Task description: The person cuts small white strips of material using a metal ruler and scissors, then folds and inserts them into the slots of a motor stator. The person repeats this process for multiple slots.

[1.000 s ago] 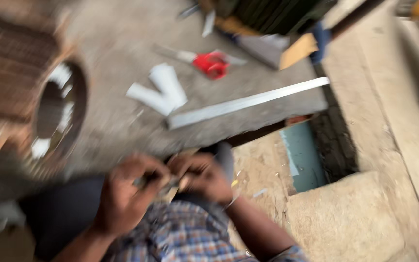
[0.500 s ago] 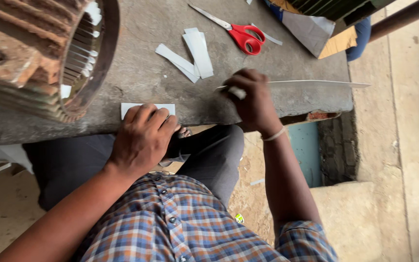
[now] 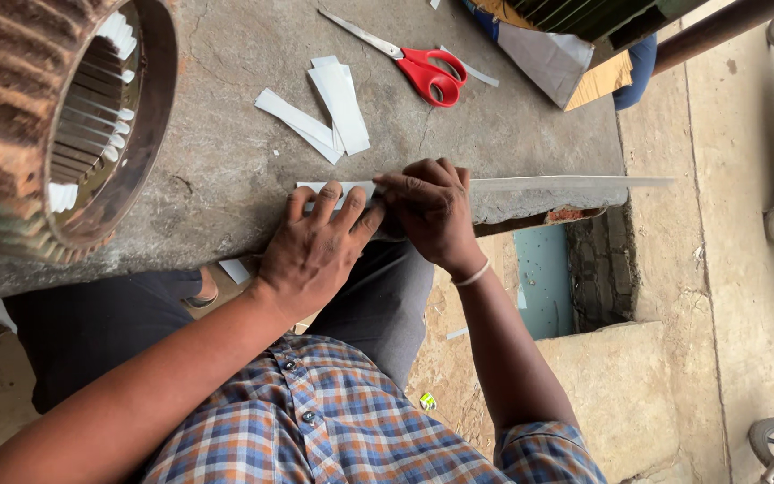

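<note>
the white paper strip (image 3: 338, 190) lies along the counter (image 3: 226, 170) edge, under the left hand (image 3: 315, 246), whose fingers (image 3: 326, 202) press flat and spread on it, while the right hand (image 3: 432, 211) at its 3 o'clock curls half-closed over the long metal ruler (image 3: 566, 183).

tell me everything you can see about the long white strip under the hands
The long, thin white paper-like strip lies flat along the near edge of the grey stone slab, its far end jutting past the slab's broken corner. The left hand presses one end down; the right hand covers the middle, fingers on it.
</note>
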